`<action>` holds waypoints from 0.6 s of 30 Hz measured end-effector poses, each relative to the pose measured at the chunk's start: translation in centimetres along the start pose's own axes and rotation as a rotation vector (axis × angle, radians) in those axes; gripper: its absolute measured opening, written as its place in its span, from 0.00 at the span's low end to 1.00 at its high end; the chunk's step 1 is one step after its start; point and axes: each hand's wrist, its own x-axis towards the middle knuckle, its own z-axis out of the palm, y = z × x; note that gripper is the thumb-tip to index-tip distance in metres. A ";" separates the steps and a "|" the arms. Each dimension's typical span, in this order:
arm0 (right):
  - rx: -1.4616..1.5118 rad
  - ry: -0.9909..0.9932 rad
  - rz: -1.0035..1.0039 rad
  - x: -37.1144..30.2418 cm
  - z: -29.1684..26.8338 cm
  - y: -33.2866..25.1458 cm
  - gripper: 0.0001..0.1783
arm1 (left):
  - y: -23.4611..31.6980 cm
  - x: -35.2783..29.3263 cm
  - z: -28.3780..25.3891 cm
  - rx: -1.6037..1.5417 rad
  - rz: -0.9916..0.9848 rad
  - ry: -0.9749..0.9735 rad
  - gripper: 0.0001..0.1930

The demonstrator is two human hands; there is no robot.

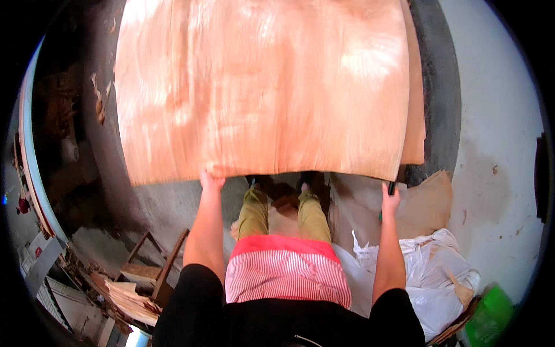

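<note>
A large tan wood veneer sheet point(263, 98) spreads out in front of me, with another sheet point(415, 127) showing beneath its right side. My left hand point(212, 181) is closed on the near edge of the top sheet, left of the middle. Below the sheet's near right corner, my right hand point(391, 202) is closed around a slim tool with a black end point(392, 188). A bit of green shows at the lower side of that fist. The tool's exact kind cannot be made out.
A white plastic sack point(439, 266) and a green container point(491, 315) are at the lower right. A wooden frame point(153, 263) stands at the lower left beside broken veneer pieces point(136, 301). A pale wall point(497, 144) runs along the right. Veneer scraps point(99, 101) lie left of the sheet.
</note>
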 end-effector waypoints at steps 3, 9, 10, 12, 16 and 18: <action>-0.041 0.170 -0.036 -2.3 -3.8 3.7 0.22 | -1.5 -3.4 0.6 0.309 0.099 0.308 0.21; -0.287 0.363 0.057 -8.5 -13.8 8.3 0.16 | -6.6 -8.1 -1.3 1.296 0.766 0.082 0.27; -0.307 0.400 0.028 -9.5 -15.1 8.6 0.15 | -6.6 -11.8 -0.3 1.409 0.693 -0.010 0.29; -0.353 0.468 -0.032 -11.2 -17.8 8.8 0.12 | -7.3 -15.0 0.0 1.600 0.852 -0.129 0.29; -0.353 0.412 -0.089 -14.2 -20.4 7.1 0.09 | -7.5 -19.0 2.1 1.648 0.837 -0.261 0.28; -0.286 0.388 -0.098 -15.5 -19.5 6.6 0.11 | -7.1 -19.7 3.0 1.676 0.847 -0.319 0.28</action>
